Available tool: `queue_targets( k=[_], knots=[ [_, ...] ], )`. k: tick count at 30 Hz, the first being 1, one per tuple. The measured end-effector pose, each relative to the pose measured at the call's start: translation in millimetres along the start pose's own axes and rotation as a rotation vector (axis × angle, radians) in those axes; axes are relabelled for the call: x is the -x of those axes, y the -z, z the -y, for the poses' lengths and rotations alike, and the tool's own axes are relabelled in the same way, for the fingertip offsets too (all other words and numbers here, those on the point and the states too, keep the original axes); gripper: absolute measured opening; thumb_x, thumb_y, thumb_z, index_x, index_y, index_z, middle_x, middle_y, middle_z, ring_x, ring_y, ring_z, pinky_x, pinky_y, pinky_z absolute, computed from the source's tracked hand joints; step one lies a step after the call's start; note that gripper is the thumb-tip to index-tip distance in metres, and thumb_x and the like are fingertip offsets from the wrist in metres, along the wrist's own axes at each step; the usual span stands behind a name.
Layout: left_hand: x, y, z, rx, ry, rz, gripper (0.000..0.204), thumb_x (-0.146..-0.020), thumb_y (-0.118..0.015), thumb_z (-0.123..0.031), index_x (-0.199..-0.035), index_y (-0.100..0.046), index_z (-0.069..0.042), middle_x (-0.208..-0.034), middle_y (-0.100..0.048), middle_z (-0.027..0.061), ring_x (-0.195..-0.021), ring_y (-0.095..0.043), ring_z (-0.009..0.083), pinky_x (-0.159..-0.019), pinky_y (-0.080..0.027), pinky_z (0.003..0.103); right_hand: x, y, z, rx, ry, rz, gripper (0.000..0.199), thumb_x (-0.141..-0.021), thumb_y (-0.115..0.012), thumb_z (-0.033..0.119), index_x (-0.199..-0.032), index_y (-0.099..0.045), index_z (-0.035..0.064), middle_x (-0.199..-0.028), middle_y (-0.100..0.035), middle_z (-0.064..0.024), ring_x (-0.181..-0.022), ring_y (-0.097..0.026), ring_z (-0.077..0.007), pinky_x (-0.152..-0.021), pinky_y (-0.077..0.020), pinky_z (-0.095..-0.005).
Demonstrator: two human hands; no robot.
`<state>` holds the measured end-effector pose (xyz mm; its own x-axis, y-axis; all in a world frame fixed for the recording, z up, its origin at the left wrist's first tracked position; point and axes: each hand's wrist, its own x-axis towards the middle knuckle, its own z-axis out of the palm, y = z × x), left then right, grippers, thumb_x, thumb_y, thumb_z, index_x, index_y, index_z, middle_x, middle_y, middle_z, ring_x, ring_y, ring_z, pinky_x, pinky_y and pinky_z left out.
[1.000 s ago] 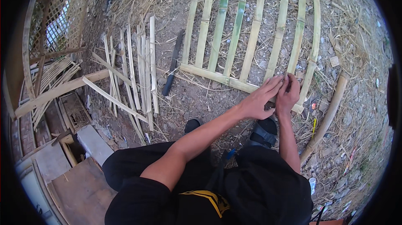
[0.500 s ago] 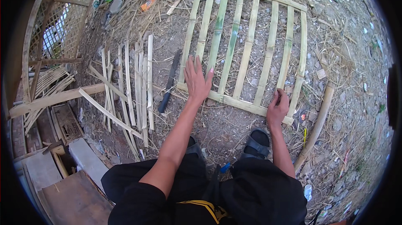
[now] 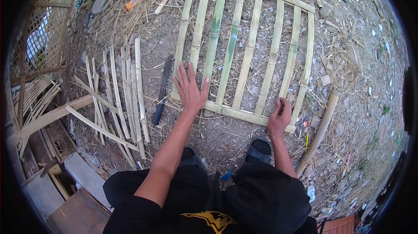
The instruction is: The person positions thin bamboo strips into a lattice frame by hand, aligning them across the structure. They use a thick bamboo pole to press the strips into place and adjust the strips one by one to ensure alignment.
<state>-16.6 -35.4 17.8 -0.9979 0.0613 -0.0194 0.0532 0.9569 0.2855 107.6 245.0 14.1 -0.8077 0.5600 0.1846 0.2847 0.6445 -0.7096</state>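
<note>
Dirt ground [image 3: 224,131]; frame [image 3: 250,47] just ahead, slats [image 3: 274,51] running away from you. Your L hand [image 3: 191,92]: spread over its near-L corner; R hand [image 3: 280,114]: curled near-R, pinch unclear.

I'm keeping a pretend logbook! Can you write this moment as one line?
left hand: spread over near-left of bamboo frame | right hand: curled at near-right corner | knife: lying left of frame

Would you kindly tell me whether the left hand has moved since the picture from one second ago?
Yes: judged against the dark-handled knife, the left hand has moved left, toward it and away from the right hand.
</note>
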Motion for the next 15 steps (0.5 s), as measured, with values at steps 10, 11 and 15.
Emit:
queue_targets(
  k=[10, 11, 15],
  knots=[
    [0.1, 6.1, 3.0, 0.047, 0.018, 0.071, 0.080, -0.093, -0.053, -0.045, -0.156, -0.026, -0.004, -0.162, -0.016, 0.0240, -0.150, -0.010, 0.0430, -0.120, -0.004, 0.058, -1.9, 4.1, 6.0, 0.096, 0.056, 0.051, 0.014, -0.091, -0.061, -0.004, -0.104, -0.063, -0.0012, -0.086, -0.061, -0.0160, -0.074, -0.057, -0.0335, -0.066, -0.0459, -0.0412],
    [0.7, 5.5, 3.8, 0.051, 0.021, 0.063, 0.079, -0.093, -0.053, -0.045, -0.156, -0.026, -0.004, -0.162, -0.017, 0.0234, -0.150, -0.011, 0.0426, -0.120, -0.004, 0.058, -2.2, 4.2, 5.9, 0.102, 0.048, 0.051, 0.014, -0.091, -0.061, -0.004, -0.104, -0.063, -0.0012, -0.086, -0.061, -0.0160, -0.074, -0.057, -0.0335, -0.066, -0.0459, -0.0412],
    [-0.8, 4.5, 2.4, 0.069, 0.034, 0.055, 0.078, -0.093, -0.052, -0.045, -0.156, -0.028, -0.006, -0.162, -0.018, 0.0217, -0.150, -0.012, 0.0414, -0.120, -0.004, 0.058, -5.6, 5.3, 6.0, 0.122, 0.057, 0.064, 0.014, -0.091, -0.061, -0.003, -0.104, -0.063, -0.0011, -0.086, -0.061, -0.0160, -0.075, -0.057, -0.0342, -0.066, -0.0460, -0.0420]
  ],
)
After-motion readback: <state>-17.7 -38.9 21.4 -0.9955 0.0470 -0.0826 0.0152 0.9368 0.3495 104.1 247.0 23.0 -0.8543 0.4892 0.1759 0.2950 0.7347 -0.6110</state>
